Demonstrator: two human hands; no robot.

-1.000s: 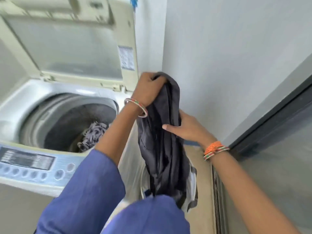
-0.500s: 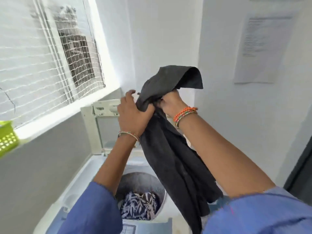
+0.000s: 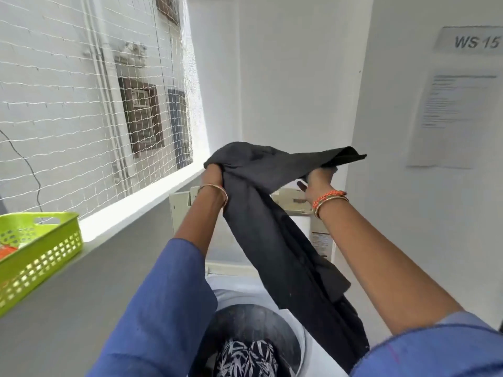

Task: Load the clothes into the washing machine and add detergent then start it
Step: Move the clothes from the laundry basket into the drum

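1. Now: L hand and R hand each clamped on dark garment, stretched above washer drum.
2. Patterned cloth lies inside drum.

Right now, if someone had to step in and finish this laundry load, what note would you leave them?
Left hand: grips one end of the dark grey garment.
Right hand: grips the other end, so the cloth is stretched between both hands and hangs down over the washing machine.
In the drum: a black-and-white leaf-print garment, already loaded. Lid is up.
Left to do: drop the grey garment in, add detergent, start the machine. No detergent identifiable; a green basket sits on the ledge to the left.
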